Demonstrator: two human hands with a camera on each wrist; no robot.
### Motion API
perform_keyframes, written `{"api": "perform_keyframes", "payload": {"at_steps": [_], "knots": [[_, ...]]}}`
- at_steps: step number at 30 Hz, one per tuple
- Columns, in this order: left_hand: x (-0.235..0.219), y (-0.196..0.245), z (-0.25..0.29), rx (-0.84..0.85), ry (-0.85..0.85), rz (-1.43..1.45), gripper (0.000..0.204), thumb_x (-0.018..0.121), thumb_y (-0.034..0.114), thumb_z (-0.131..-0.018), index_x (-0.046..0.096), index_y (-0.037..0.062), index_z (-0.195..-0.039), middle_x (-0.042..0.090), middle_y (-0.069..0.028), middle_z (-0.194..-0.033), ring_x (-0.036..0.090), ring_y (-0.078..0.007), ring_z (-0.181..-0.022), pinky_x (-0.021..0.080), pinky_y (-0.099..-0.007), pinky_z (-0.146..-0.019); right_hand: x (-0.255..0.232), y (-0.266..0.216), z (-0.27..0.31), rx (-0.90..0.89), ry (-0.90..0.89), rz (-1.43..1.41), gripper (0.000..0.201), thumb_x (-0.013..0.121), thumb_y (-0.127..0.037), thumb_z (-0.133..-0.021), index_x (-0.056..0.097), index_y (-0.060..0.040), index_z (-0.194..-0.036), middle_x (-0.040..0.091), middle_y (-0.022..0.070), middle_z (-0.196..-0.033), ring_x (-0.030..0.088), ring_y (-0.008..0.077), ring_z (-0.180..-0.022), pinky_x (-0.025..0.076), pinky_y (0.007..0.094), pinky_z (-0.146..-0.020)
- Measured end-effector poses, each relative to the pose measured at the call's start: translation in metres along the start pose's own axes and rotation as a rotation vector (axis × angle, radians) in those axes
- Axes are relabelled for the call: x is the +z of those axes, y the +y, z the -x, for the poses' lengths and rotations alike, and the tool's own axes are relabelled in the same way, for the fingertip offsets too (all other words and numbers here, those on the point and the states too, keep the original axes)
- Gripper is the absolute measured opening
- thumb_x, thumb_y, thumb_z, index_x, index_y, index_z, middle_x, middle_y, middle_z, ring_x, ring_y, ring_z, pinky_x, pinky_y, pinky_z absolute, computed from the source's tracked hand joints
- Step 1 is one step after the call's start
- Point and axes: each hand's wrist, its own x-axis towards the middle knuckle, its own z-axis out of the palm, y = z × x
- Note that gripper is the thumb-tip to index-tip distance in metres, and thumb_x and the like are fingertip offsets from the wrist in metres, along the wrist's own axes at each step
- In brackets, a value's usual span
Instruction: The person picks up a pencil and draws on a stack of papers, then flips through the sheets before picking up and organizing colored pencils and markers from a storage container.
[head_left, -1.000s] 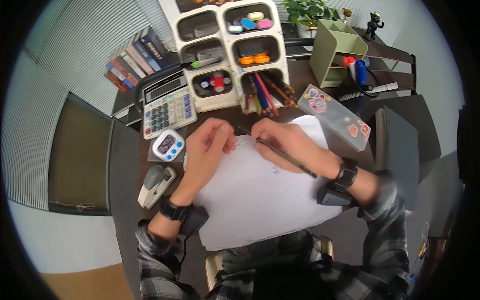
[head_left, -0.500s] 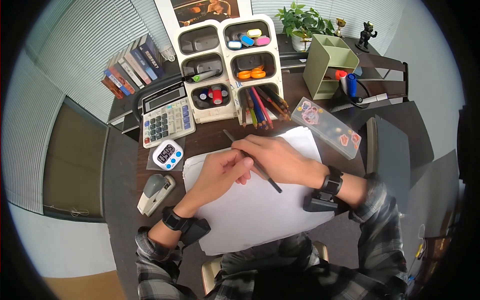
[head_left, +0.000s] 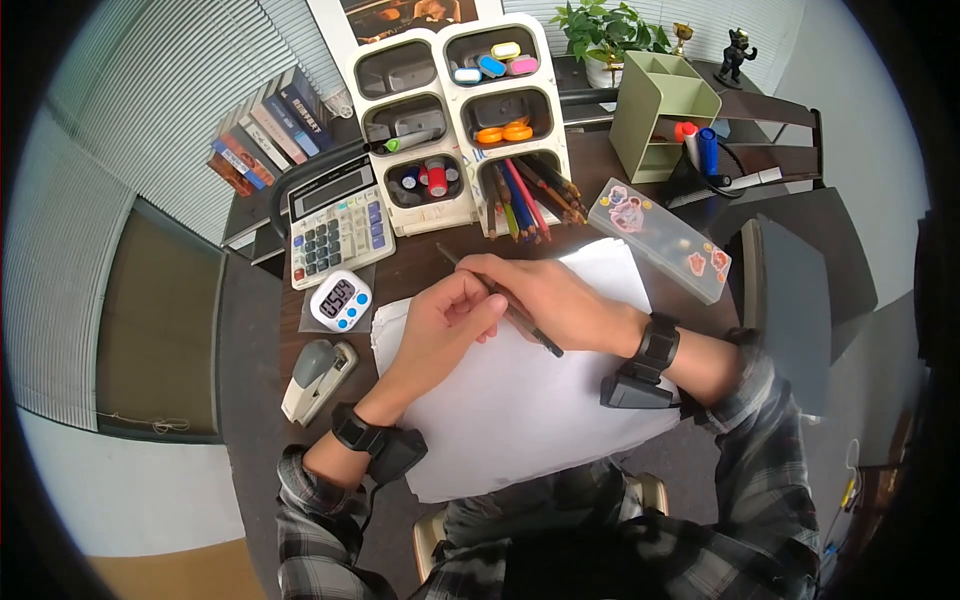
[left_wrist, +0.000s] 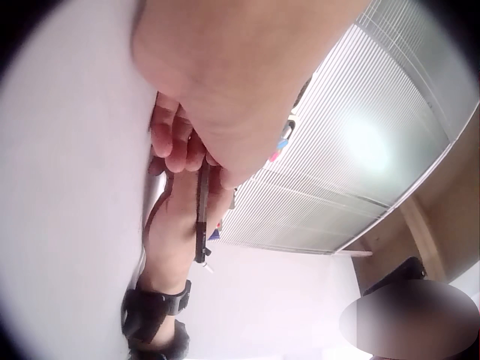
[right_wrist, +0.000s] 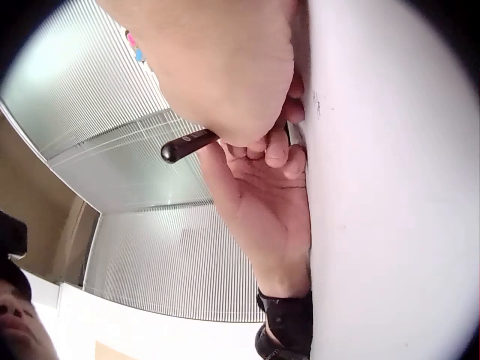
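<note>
My right hand (head_left: 570,300) grips a dark pencil (head_left: 545,342), its slim end pointing away over the desk and its blunt end back toward my body. In the right wrist view the pencil's rounded dark end (right_wrist: 174,151) sticks out past the hand. My left hand (head_left: 440,325) rests on the white paper (head_left: 530,430) with fingers loosely curled, right beside the right hand's fingers. Its palm shows in the right wrist view. Small dark marks (right_wrist: 316,105) lie on the sheet near the fingers. The fingertips partly hide one another where the hands meet.
A stapler (head_left: 318,382), a white timer (head_left: 340,300) and a calculator (head_left: 340,240) lie on the left. Behind stands a white organizer (head_left: 455,130) with colored pencils (head_left: 525,195). A clear pencil case (head_left: 660,240) and a mesh pen holder (head_left: 700,185) are on the right.
My right hand, still gripping the pencil, has moved left to meet the left hand. Over the last half second both hands have barely shifted. The timer reading dropped from 05:05 to 05:04.
</note>
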Motion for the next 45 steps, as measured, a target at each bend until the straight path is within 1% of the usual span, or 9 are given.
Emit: {"api": "perform_keyframes", "payload": {"at_steps": [5, 7, 17, 20, 28, 32, 37, 41, 45], "knots": [[0.002, -0.004, -0.003, 0.052, 0.048, 0.024, 0.016, 0.064, 0.013, -0.098, 0.051, 0.0052, -0.095, 0.062, -0.002, -0.09, 0.059, -0.0073, -0.076, 0.048, -0.0231, -0.065, -0.012, -0.013, -0.001, 0.231, -0.164, -0.084, 0.056, 0.061, 0.004, -0.082, 0.045, -0.0051, -0.135, 0.067, 0.0202, -0.089, 0.066, 0.0418, -0.08, 0.05, 0.0476, -0.065], [0.003, -0.003, -0.004, 0.064, 0.059, 0.053, 0.015, 0.063, 0.013, -0.098, 0.051, 0.0054, -0.096, 0.061, -0.0021, -0.091, 0.059, -0.0076, -0.077, 0.048, -0.023, -0.064, -0.001, 0.0, 0.001, 0.017, 0.004, 0.013, 0.057, 0.061, 0.005, -0.082, 0.045, -0.0046, -0.136, 0.067, 0.0201, -0.09, 0.066, 0.0409, -0.078, 0.051, 0.0466, -0.065], [0.002, -0.007, -0.005, 0.144, 0.143, 0.057, 0.014, 0.062, 0.007, -0.098, 0.047, 0.0058, -0.097, 0.06, -0.0019, -0.093, 0.06, -0.0074, -0.083, 0.049, -0.0221, -0.069, 0.008, 0.0, 0.001, -0.095, 0.071, 0.027, 0.069, 0.073, -0.014, -0.082, 0.042, -0.0048, -0.143, 0.064, 0.022, -0.111, 0.066, 0.0406, -0.085, 0.054, 0.0458, -0.073], [0.004, -0.006, -0.005, 0.143, 0.156, 0.132, 0.014, 0.06, 0.005, -0.098, 0.046, 0.0064, -0.097, 0.06, -0.0026, -0.094, 0.06, -0.0076, -0.083, 0.05, -0.022, -0.069, 0.002, -0.006, 0.001, -0.009, -0.007, 0.027, 0.068, 0.073, -0.015, -0.085, 0.042, -0.0028, -0.143, 0.063, 0.0227, -0.121, 0.065, 0.0407, -0.103, 0.055, 0.0429, -0.082], [0.002, -0.001, -0.002, 0.119, 0.253, 0.072, 0.01, 0.054, 0.005, -0.098, 0.045, 0.0076, -0.102, 0.059, -0.0033, -0.094, 0.057, -0.0082, -0.08, 0.047, -0.0232, -0.068, 0.002, -0.008, 0.002, 0.033, -0.009, 0.03, 0.07, 0.075, -0.015, -0.082, 0.044, -0.0052, -0.143, 0.064, 0.0153, -0.105, 0.067, 0.026, -0.086, 0.056, 0.0384, -0.075], [0.0, -0.003, -0.002, 0.185, 0.306, 0.028, 0.011, 0.051, 0.008, -0.099, 0.047, 0.0077, -0.109, 0.057, -0.0017, -0.094, 0.054, -0.0086, -0.083, 0.044, -0.0233, -0.07, 0.005, -0.006, 0.003, 0.002, 0.018, -0.008, 0.067, 0.072, -0.015, -0.083, 0.043, -0.0068, -0.143, 0.063, 0.0189, -0.108, 0.065, 0.0326, -0.08, 0.055, 0.0433, -0.072], [-0.002, -0.004, -0.005, 0.219, 0.384, -0.018, 0.021, 0.054, 0.005, -0.099, 0.05, 0.0054, -0.12, 0.059, -0.0024, -0.098, 0.055, -0.0069, -0.08, 0.045, -0.0217, -0.066, -0.001, -0.012, 0.003, 0.039, -0.077, -0.003, 0.054, 0.076, -0.018, -0.084, 0.052, -0.0058, -0.131, 0.065, 0.0114, -0.107, 0.066, 0.0227, -0.083, 0.056, 0.0351, -0.072], [-0.002, -0.004, -0.002, 0.217, 0.413, -0.071, 0.022, 0.054, 0.008, -0.1, 0.052, 0.0078, -0.121, 0.059, -0.0033, -0.109, 0.054, -0.0089, -0.09, 0.044, -0.0237, -0.074, 0.0, -0.015, 0.004, 0.06, -0.097, -0.021, 0.046, 0.076, -0.022, -0.085, 0.055, -0.0059, -0.123, 0.067, 0.0095, -0.102, 0.067, 0.0226, -0.08, 0.055, 0.0348, -0.069], [0.0, -0.005, -0.006, 0.253, 0.408, -0.009, 0.028, 0.059, 0.005, -0.097, 0.051, 0.0055, -0.124, 0.058, -0.0038, -0.109, 0.056, -0.0077, -0.086, 0.046, -0.0226, -0.07, 0.004, -0.008, 0.006, 0.068, -0.065, -0.031, 0.037, 0.075, -0.023, -0.087, 0.057, -0.0053, -0.114, 0.068, 0.0075, -0.084, 0.067, 0.0233, -0.071, 0.054, 0.0352, -0.066]]}}
